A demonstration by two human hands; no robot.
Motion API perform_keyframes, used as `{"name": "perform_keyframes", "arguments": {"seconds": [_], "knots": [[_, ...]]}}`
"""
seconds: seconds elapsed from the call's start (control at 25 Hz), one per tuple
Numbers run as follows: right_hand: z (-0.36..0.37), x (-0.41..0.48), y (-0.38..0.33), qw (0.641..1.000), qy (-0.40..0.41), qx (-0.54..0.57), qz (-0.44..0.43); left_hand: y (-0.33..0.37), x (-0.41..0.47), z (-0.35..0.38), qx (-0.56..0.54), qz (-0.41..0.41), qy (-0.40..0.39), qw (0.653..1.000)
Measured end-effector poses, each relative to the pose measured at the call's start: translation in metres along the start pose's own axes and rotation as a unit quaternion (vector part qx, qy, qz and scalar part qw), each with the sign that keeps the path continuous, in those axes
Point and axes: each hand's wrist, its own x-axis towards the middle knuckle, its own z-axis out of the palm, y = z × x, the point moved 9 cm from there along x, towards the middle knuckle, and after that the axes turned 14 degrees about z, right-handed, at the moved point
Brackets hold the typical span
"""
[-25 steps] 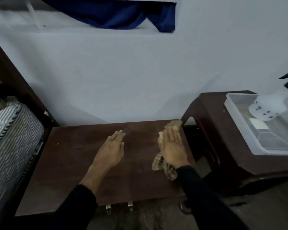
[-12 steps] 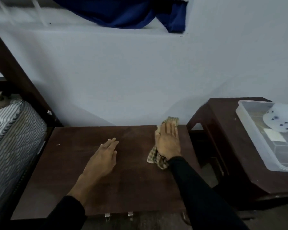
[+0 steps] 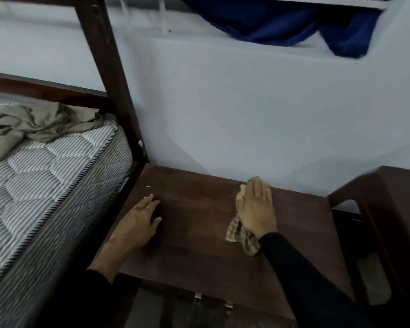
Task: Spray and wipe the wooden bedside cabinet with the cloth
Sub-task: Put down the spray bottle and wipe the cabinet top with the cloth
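Observation:
The dark wooden bedside cabinet [image 3: 199, 252] fills the lower middle of the head view, its top flat against the pale wall. My right hand [image 3: 256, 209] lies flat on a checked cloth [image 3: 237, 233], pressing it onto the cabinet top near the back edge. The cloth shows at my fingertips and bunches out under my wrist. My left hand [image 3: 137, 223] rests palm down on the left part of the top, fingers together, holding nothing. The spray bottle is out of view.
A bed with a striped mattress [image 3: 40, 183] and a crumpled beige sheet [image 3: 33, 124] stands close on the left, with a dark bedpost [image 3: 109, 79] at the cabinet's back left corner. A second dark wooden table [image 3: 395, 209] stands on the right. Blue fabric [image 3: 282, 22] hangs above.
My right hand has slid the cloth towards the back edge and leftwards across the top. The view has swung left, so the tray and spray bottle on the right table have left the frame.

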Motion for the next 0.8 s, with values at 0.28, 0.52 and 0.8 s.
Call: {"name": "perform_keyframes", "arguments": {"seconds": [0.28,0.52,0.8], "knots": [[0.008,-0.071,-0.019,0.984,-0.049,0.021,-0.169,-0.022,-0.024,-0.014,0.007,-0.012,0.001,1.0],[0.045,-0.047,-0.158,0.984,-0.052,-0.011,-0.17,-0.032,-0.039,-0.02,0.013,-0.063,0.005,0.998],[0.046,-0.014,-0.173,0.977,-0.059,-0.001,-0.205,-0.058,-0.061,-0.026,0.002,-0.099,0.011,0.995]]}}
